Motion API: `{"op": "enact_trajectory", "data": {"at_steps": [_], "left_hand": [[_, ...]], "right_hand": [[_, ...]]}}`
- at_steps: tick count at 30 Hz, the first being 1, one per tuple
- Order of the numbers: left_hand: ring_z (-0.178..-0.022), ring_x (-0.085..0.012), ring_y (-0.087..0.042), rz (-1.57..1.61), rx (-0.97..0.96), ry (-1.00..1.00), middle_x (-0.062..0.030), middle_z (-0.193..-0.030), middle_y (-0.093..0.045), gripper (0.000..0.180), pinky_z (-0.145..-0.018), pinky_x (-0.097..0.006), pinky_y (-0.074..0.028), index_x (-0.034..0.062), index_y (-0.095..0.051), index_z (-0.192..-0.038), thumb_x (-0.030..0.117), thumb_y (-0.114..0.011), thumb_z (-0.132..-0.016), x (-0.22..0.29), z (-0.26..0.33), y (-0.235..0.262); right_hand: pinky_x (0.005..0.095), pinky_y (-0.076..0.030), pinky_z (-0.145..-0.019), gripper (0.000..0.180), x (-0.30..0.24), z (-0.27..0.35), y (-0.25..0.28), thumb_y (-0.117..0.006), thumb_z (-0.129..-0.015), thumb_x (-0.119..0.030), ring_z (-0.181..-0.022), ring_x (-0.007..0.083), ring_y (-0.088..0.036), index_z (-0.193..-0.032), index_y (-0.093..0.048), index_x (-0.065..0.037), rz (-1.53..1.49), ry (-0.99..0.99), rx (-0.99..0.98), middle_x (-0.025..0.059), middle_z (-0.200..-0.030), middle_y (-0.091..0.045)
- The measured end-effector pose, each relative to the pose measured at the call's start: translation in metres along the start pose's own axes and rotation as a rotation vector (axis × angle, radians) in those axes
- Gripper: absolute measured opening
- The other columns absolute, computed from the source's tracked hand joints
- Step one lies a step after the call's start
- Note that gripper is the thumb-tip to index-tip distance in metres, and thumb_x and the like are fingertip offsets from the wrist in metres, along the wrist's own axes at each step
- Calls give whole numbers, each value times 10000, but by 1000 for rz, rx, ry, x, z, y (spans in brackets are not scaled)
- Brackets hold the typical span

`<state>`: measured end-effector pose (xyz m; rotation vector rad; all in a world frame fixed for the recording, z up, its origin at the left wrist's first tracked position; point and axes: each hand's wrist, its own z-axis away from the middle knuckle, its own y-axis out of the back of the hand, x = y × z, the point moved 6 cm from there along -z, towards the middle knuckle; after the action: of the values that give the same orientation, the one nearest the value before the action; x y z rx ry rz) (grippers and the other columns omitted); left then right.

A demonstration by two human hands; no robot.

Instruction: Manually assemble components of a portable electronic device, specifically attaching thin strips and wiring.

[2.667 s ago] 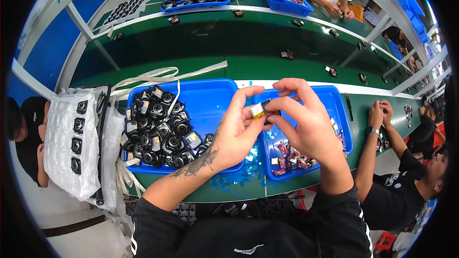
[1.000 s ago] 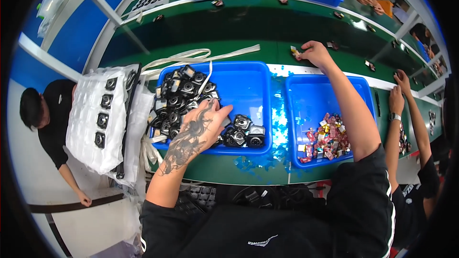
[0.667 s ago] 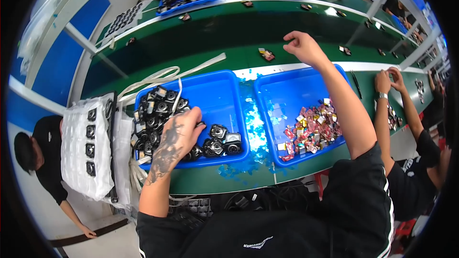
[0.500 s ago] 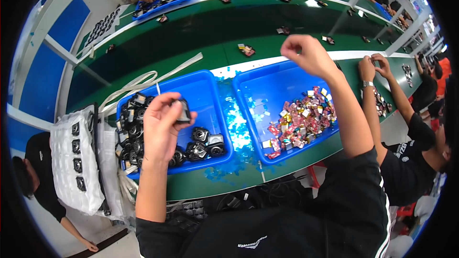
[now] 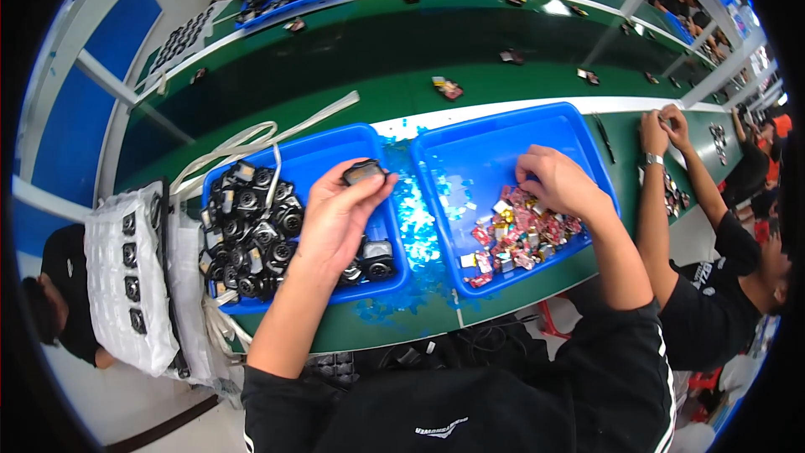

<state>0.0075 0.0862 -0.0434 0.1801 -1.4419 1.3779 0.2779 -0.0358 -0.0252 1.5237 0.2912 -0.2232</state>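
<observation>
My left hand point(image 5: 331, 218) grips a small black plastic housing point(image 5: 365, 171) between thumb and fingers, above the right side of the left blue tray point(image 5: 335, 151). In that tray lies a heap of similar black housings point(image 5: 260, 231) with round lens-like parts. Over the right blue tray point(image 5: 495, 122) my right hand point(image 5: 566, 184) reaches down with bent, closed fingers at the upper edge of a pile of small red circuit boards point(image 5: 520, 235). Whatever its fingertips pinch is hidden by the hand.
Blue flakes point(image 5: 415, 218) lie scattered between the trays. White straps point(image 5: 243, 143) cross the left tray's corner. A bubble-wrapped stack point(image 5: 130, 277) stands at the left. Circuit-board assemblies point(image 5: 449, 88) dot the green belt beyond. A co-worker's hands point(image 5: 662, 130) work at the right.
My left hand has moved right with the black housing. My right hand has come down from above the far rim of the right tray to the circuit-board pile.
</observation>
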Motion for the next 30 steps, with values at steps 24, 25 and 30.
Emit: {"op": "enact_trajectory", "data": {"at_steps": [24,25,30], "left_hand": [[-934,-109,-559,-462,-289,4,-26,-996,-603,246,-789,-250,-444,20,-665,-1123,157,-501,-999,-27,24,-31],[-999,-125,-562,-578,-345,-69,-53,-1052,-601,203,-821,-270,-470,35,-697,-1064,171,-633,-927,-19,29,-40],[-944,-173,-607,-817,-295,-322,-86,-1027,-603,157,-808,-279,-493,41,-723,-956,92,-754,-811,-10,43,-46]], "right_hand": [[223,-497,-768,79,-98,-4,9,-647,-889,29,-835,70,-585,-950,-597,29,-1134,-156,43,25,-886,-612],[223,-497,-768,79,-101,-5,8,-647,-889,29,-835,70,-585,-950,-597,29,-1136,-154,37,25,-886,-612],[252,-505,-742,73,-114,-11,4,-647,-892,4,-824,93,-596,-931,-588,21,-1114,-81,69,34,-873,-607]]}}
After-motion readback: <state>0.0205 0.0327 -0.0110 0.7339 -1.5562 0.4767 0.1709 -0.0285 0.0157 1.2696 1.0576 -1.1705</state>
